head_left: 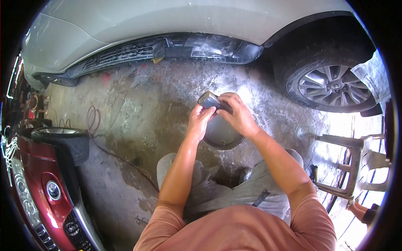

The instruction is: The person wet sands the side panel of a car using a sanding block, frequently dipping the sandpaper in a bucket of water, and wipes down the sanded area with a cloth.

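A small sanding block [208, 100], with a dark sheet that looks like sandpaper around it and a paler end, is held in both hands. My left hand [198, 121] grips its near left side with the thumb along the lower edge. On the other side, my right hand [238, 115] has its fingers and thumb closed on the dark sheet. Directly below is a round basin [226, 147] of greyish liquid on the floor, partly covered by my hands and forearms.
A pale car body [146, 19] with a dark side step [138, 52] and a wheel [335, 85] stands ahead. To the left are a red car front [42, 180], a tyre [79, 148] and a thin hose [113, 156]. A plastic chair [354, 167] is at right.
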### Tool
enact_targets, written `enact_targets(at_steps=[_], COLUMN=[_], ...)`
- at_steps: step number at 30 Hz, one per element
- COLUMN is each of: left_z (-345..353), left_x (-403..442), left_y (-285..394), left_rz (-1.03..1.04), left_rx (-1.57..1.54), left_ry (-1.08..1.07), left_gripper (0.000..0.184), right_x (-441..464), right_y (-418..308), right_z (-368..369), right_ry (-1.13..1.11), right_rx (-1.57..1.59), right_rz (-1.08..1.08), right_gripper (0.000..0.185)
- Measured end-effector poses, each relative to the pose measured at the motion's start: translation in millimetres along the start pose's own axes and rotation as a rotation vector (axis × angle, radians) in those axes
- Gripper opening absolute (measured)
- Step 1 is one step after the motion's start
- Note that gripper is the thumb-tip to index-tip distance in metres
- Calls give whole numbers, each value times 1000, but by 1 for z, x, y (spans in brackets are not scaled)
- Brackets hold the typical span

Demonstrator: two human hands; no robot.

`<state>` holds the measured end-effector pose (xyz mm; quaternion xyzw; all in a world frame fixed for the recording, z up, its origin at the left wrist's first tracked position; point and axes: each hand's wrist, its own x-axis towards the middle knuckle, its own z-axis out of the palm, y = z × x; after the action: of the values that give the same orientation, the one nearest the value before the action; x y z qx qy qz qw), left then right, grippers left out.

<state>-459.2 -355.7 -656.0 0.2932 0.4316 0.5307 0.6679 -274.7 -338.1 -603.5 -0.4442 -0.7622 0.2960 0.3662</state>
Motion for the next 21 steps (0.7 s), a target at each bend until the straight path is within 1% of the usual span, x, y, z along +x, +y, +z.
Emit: enact_targets(at_steps=[3,6,9,12,15,17,21], left_z=[1,3,7,7,11,7,11], left_x=[0,-1,-4,-4,-8,-5,-7], left_y=[-3,-8,-7,-6,3,-7,-2], left_rz=[14,1,14,-8,-112,-93,-80], left_rx=[-49,-47,-127,-63,74,-1,-66], left_ry=[-25,-23,-60,-57,36,54,38], left_gripper=[25,28,31,28,28,27,26], right_x=[-2,-2,1,-2,-3,-3,-2], right_y=[-3,-3,-1,1,6,9,4], right_z=[4,6,5,7,10,10,7], right_ry=[14,32,22,30,25,18,-6], right_rx=[12,78,65,79,61,65,60], right_rz=[59,31,-64,-74,-20,-7,3], right_gripper=[39,32,29,28,26,26,26])
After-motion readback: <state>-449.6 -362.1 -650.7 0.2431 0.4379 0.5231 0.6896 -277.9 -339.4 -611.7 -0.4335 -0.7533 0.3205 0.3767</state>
